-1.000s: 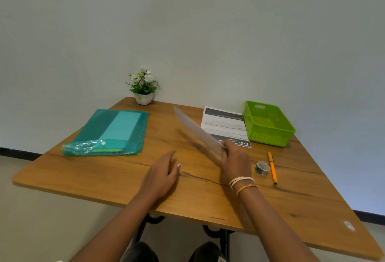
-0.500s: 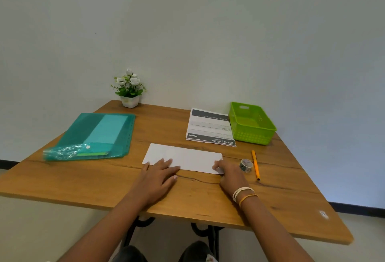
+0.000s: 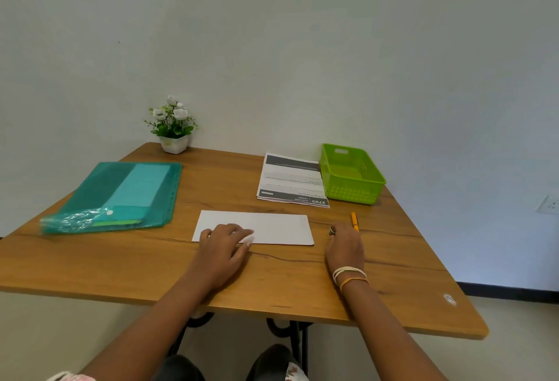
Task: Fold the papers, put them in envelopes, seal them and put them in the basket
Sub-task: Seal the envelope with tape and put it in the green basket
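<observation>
Head view: envelope flat, both hands down

Left hand (image 3: 225,243) lies spread, palm down, fingers on the white envelope (image 3: 272,227) mid-worktop (image 3: 127,262). Right hand (image 3: 344,244) rests loosely curled beside the tape roll (image 3: 332,231) and orange pen (image 3: 354,221), gripping nothing. Printed papers (image 3: 292,181) sit beside the green basket (image 3: 352,194).

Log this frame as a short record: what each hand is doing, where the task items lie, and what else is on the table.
left hand: flat on the near left part of the white envelope, fingers spread
right hand: on the table right of the envelope, over the tape roll; grip unclear
envelope: flat, near centre of the wooden table
printed papers: stacked behind the envelope, unfolded
green basket: far right, looks empty
orange pen: beside the right hand
teal folder: left side
flower pot: far edge
</observation>
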Tool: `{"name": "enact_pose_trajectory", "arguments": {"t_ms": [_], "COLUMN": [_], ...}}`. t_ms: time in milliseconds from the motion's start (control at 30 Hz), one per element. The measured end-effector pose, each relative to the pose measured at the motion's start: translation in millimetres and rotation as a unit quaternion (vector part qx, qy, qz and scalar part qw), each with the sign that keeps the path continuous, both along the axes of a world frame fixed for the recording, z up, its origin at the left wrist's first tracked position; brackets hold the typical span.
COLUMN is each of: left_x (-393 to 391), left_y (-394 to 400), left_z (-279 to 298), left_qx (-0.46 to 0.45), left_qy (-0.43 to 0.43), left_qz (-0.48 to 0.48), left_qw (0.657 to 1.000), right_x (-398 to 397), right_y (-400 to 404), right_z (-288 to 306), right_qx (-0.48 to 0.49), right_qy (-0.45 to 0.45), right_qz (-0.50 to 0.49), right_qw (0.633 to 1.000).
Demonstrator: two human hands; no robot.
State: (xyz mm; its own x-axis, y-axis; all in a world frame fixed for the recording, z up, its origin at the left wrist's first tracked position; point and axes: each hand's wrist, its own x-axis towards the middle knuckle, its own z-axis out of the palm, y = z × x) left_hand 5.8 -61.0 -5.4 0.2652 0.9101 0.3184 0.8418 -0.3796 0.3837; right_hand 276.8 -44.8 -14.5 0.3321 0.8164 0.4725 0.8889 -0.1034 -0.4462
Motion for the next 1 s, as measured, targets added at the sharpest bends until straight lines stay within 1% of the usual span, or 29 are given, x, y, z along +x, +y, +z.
{"name": "enact_pose_trajectory", "arguments": {"t_ms": [67,100,167,200,267,333,400,467,533,600,700,867,933,1000], "left_x": [14.3,21.9,34.7,39.5,45.0,45.0,41.4,38.5,39.1,40.1,40.0,39.3,39.7,39.6], "left_y": [1.4,2.6,5.0,5.9,7.1,7.3,8.1,9.6,11.0,12.3,11.8,10.3,11.1,12.0], "left_z": [-1.3,-1.6,-1.6,-1.0,-1.0,-1.6,-3.3,-5.8,-6.4,-5.1,-2.0,-1.7,-3.2,-4.5], "left_qx": [0.008,0.009,-0.002,-0.016,-0.042,-0.050,-0.043,-0.044,-0.052,-0.061,-0.068,-0.063,-0.065,-0.066], "left_qy": [-0.079,-0.124,-0.193,-0.206,-0.186,-0.156,-0.156,-0.166,-0.178,-0.204,-0.263,-0.285,-0.287,-0.285], "left_qz": [0.012,0.013,0.006,-0.001,-0.029,-0.055,-0.059,-0.055,-0.055,-0.046,-0.026,-0.021,-0.022,-0.022], "left_qw": [0.997,0.992,0.981,0.978,0.981,0.985,0.985,0.984,0.981,0.976,0.962,0.956,0.955,0.956], "right_x": [-8.6,-14.9,-30.8,-39.1,-53.5,-62.6,-66.7,-68.6,-69.1,-70.9,-74.4,-80.2,-80.7,-80.5], "right_y": [0.1,-1.0,-4.8,-7.0,-10.7,-10.7,-8.2,-4.8,-3.3,-3.3,-7.5,-10.3,-11.6,-13.4], "right_z": [1.2,3.0,7.2,9.9,14.0,16.9,20.6,23.1,24.5,21.7,15.2,7.1,8.5,10.2], "right_qx": [0.046,0.061,0.046,0.020,-0.034,-0.064,-0.080,-0.088,-0.078,-0.044,0.016,-0.003,0.003,0.012], "right_qy": [0.098,0.148,0.249,0.297,0.383,0.448,0.488,0.510,0.505,0.488,0.469,0.394,0.390,0.396], "right_qz": [0.049,0.085,0.168,0.206,0.274,0.316,0.325,0.331,0.340,0.327,0.277,0.293,0.283,0.282], "right_qw": [0.993,0.983,0.953,0.932,0.881,0.834,0.806,0.789,0.789,0.808,0.839,0.871,0.876,0.874]}}
